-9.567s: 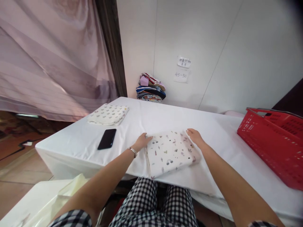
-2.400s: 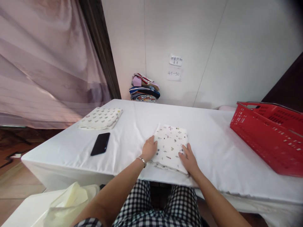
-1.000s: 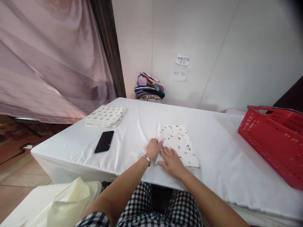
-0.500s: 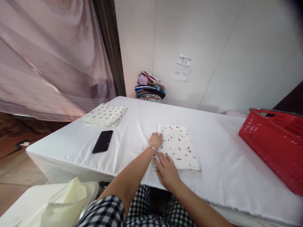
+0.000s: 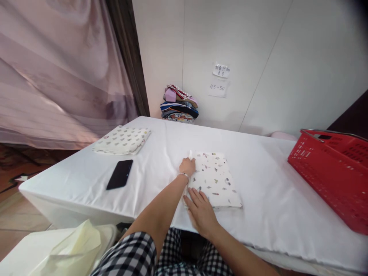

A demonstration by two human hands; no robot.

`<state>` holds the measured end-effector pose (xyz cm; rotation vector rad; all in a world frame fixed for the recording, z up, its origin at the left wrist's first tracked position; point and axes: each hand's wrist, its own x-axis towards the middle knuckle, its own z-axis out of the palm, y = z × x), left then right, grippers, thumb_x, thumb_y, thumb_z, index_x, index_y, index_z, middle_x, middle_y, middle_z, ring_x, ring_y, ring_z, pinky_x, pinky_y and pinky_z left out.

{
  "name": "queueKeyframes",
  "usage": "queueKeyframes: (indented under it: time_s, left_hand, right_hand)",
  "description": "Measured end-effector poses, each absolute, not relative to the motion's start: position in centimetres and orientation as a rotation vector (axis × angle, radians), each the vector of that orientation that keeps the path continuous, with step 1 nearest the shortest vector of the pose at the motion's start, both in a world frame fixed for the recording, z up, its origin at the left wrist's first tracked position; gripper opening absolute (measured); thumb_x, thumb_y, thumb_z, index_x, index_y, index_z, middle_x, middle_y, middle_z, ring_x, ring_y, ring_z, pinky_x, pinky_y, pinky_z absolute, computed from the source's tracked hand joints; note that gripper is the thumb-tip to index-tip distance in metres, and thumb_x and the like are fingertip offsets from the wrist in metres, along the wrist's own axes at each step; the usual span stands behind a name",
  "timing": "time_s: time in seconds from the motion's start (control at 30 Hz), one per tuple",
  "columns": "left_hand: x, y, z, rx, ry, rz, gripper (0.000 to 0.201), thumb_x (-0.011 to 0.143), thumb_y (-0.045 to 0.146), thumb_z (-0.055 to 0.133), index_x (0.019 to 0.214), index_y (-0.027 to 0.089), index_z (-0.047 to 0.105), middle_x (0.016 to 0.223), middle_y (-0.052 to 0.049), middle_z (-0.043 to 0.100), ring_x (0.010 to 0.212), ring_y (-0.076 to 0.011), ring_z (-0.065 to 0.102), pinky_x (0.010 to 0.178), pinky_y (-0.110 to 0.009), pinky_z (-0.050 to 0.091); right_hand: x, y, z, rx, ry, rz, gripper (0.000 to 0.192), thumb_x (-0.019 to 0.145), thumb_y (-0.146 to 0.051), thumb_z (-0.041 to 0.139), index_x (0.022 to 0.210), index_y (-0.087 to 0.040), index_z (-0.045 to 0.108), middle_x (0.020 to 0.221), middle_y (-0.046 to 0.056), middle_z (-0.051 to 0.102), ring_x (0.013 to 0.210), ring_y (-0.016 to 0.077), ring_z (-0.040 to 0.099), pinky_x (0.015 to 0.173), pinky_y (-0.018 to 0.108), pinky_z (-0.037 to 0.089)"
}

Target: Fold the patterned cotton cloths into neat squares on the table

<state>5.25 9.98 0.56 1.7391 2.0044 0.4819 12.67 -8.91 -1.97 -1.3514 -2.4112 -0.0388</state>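
Both hands lay flat on the folded cloth (image 5: 214, 179), fingers spread, gripping nothing: left hand (image 5: 187, 167) by the far left corner, right hand (image 5: 201, 209) on the near left corner. Had slid apart along the left edge since 1 second ago, pressing the fold flat. Looked like 1 neat, finished fold near the front of the white table (image 5: 273, 199). Also on the table: 1 black phone (image 5: 120, 174), 1 more folded cloth (image 5: 122, 139), 1 red basket (image 5: 333, 172). Behind, a clothes pile (image 5: 179, 109) by the wall, pink curtain (image 5: 57, 76) at left.
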Motion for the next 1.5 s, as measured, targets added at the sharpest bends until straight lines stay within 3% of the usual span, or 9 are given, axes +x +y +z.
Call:
queueKeyframes:
  time_s: [0.23, 0.43, 0.63, 0.97, 1.07, 1.23, 1.37, 1.5]
  left_hand:
    - [5.1, 9.8, 0.7, 1.749, 2.015, 0.459, 0.046, 0.091, 0.041, 0.028, 0.111, 0.011, 0.056, 0.118, -0.019, 0.055, 0.104, -0.0271, 0.057, 0.086, -0.037, 0.04]
    - [5.2, 11.7, 1.5, 1.702, 2.015, 0.402, 0.057, 0.087, 0.055, 0.031, 0.111, 0.01, 0.058, 0.114, -0.02, 0.059, 0.103, -0.0305, 0.057, 0.083, -0.038, 0.043]
    - [5.6, 12.7, 0.3, 1.713, 2.056, 0.401, 0.047, 0.092, 0.04, 0.025, 0.109, 0.014, 0.06, 0.115, -0.017, 0.06, 0.104, -0.0286, 0.057, 0.085, -0.038, 0.042]
    - [5.6, 12.0, 1.0, 1.764, 2.073, 0.417, 0.042, 0.091, 0.039, 0.03, 0.113, 0.013, 0.054, 0.118, -0.018, 0.055, 0.102, -0.0284, 0.058, 0.084, -0.039, 0.043]
    - [5.8, 10.5, 1.5, 1.929, 2.024, 0.484, 0.041, 0.087, 0.037, 0.041, 0.122, 0.015, 0.046, 0.131, -0.018, 0.045, 0.116, -0.0298, 0.048, 0.091, -0.041, 0.039]
    - [5.2, 6.7, 1.2, 2.45, 1.61, 0.51, 0.051, 0.085, 0.041, 0.047, 0.131, 0.021, 0.039, 0.148, -0.009, 0.026, 0.137, -0.0255, 0.015, 0.11, -0.041, 0.014]
    - [4.0, 5.3, -0.1, 2.513, 1.409, 0.459, 0.048, 0.088, 0.045, 0.041, 0.131, 0.023, 0.042, 0.146, -0.007, 0.03, 0.137, -0.0224, 0.017, 0.111, -0.042, 0.012]
    - [3.7, 5.2, -1.0, 2.543, 1.449, 0.501, 0.047, 0.09, 0.046, 0.036, 0.13, 0.023, 0.042, 0.145, -0.005, 0.032, 0.137, -0.0217, 0.018, 0.11, -0.047, 0.014]
  right_hand:
    - [12.8, -8.9, -2.1, -1.33, -2.414, -0.025, 0.051, 0.084, -0.016, 0.045, 0.135, -0.022, 0.04, 0.144, 0.01, 0.033, 0.133, 0.0252, 0.028, 0.105, 0.048, 0.029]
    - [12.8, -9.0, -2.1, -1.323, -2.403, -0.027, 0.048, 0.086, -0.016, 0.042, 0.134, -0.02, 0.041, 0.143, 0.011, 0.035, 0.133, 0.0255, 0.028, 0.105, 0.048, 0.028]
    - [12.9, -8.8, -2.1, -1.291, -2.42, -0.007, 0.049, 0.086, -0.017, 0.042, 0.135, -0.019, 0.04, 0.144, 0.01, 0.034, 0.133, 0.025, 0.027, 0.105, 0.047, 0.029]
    - [13.2, -8.7, -1.5, -1.228, -2.5, 0.069, 0.049, 0.088, -0.021, 0.04, 0.137, -0.016, 0.036, 0.146, 0.007, 0.03, 0.134, 0.0206, 0.025, 0.109, 0.042, 0.025]
    - [13.1, -8.6, -1.4, -1.233, -2.491, 0.079, 0.05, 0.087, -0.023, 0.041, 0.137, -0.017, 0.035, 0.145, 0.007, 0.032, 0.134, 0.0205, 0.025, 0.109, 0.041, 0.025]
    - [12.9, -8.7, -1.0, -1.238, -2.467, 0.119, 0.048, 0.089, -0.027, 0.039, 0.136, -0.016, 0.037, 0.143, 0.007, 0.035, 0.133, 0.0204, 0.026, 0.109, 0.041, 0.023]
    - [13.0, -9.2, -0.2, -1.174, -2.473, 0.176, 0.046, 0.088, -0.026, 0.041, 0.134, -0.018, 0.04, 0.142, 0.007, 0.038, 0.133, 0.0199, 0.026, 0.109, 0.041, 0.022]
    - [13.8, -9.6, 0.4, -1.054, -2.446, 0.345, 0.037, 0.085, -0.023, 0.046, 0.121, -0.022, 0.053, 0.138, 0.005, 0.043, 0.131, 0.0188, 0.032, 0.108, 0.04, 0.024]
